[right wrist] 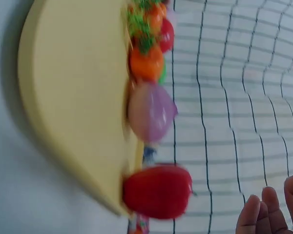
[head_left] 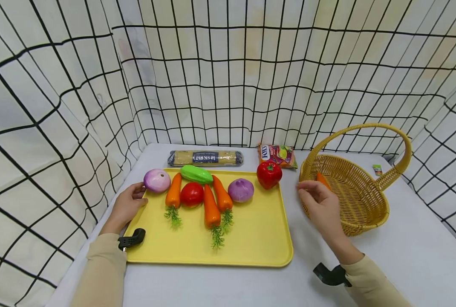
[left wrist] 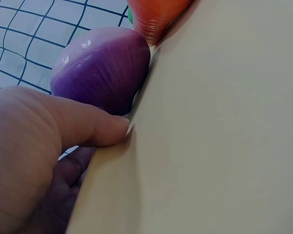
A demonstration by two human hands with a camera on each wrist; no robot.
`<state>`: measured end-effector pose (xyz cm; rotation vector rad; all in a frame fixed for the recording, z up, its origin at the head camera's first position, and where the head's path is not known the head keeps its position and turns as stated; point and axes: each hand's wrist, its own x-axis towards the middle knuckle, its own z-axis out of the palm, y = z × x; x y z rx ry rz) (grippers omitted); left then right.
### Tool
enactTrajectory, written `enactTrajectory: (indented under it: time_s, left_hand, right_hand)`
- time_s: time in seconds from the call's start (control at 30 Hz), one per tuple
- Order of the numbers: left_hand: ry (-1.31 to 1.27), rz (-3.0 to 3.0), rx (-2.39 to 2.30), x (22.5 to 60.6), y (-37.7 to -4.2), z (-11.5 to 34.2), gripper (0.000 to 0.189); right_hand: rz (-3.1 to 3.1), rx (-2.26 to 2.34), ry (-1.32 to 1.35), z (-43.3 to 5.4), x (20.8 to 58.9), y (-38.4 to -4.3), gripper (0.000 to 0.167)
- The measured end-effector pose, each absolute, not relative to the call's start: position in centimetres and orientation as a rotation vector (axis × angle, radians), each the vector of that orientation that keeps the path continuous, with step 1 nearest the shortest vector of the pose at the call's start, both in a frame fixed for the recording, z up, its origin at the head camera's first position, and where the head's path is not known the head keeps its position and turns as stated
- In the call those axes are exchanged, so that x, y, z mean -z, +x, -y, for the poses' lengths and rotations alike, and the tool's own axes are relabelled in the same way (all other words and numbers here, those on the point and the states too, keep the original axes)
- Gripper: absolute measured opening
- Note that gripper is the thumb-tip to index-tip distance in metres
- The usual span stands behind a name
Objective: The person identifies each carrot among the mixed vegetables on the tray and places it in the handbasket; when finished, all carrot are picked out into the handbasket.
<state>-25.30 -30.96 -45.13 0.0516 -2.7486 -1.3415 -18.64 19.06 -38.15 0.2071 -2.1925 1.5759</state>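
Observation:
My left hand (head_left: pixel 128 207) grips the left rim of the yellow tray (head_left: pixel 251 238), thumb on top and fingers beneath. Beside that thumb sits a purple onion (left wrist: pixel 100 68) at the tray's corner. My right hand (head_left: pixel 321 209) is over the near left rim of the wicker basket (head_left: pixel 360 192). Its fingers are loosely bent, and the right wrist view shows nothing between the fingertips and thumb. An orange carrot tip (head_left: pixel 322 180) shows just behind this hand, the rest hidden. On the tray lie several carrots (head_left: pixel 211 211), a tomato (head_left: pixel 192 194), a green cucumber (head_left: pixel 196 174), another onion (head_left: pixel 240 190) and a red pepper (head_left: pixel 269 174).
Behind the tray lie a pasta packet (head_left: pixel 206 158) and a candy bag (head_left: pixel 279 156). A small green packet (head_left: pixel 377 170) is right of the basket, whose handle arches high. White walls with black netting (head_left: pixel 220 72) enclose the white table (head_left: pixel 274 285).

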Motion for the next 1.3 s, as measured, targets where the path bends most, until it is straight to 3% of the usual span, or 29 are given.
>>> enactTrajectory:
  time_s: [0.57, 0.9, 1.3]
  left_hand:
    - [0.045, 2.735, 1.347, 45.6, -25.4, 31.1, 0.060]
    - [0.063, 2.734, 1.355, 45.5, -25.5, 31.1, 0.061]
    - [0.064, 2.738, 1.353, 45.5, -25.5, 31.2, 0.060]
  right_hand:
    - [2.283, -2.008, 0.176, -8.6, 41.8, -21.0, 0.021]
    - [2.218, -1.961, 0.192, -5.1, 40.7, -21.5, 0.021]
    - [2.414, -1.817, 0.234, -2.8, 42.1, -23.3, 0.028]
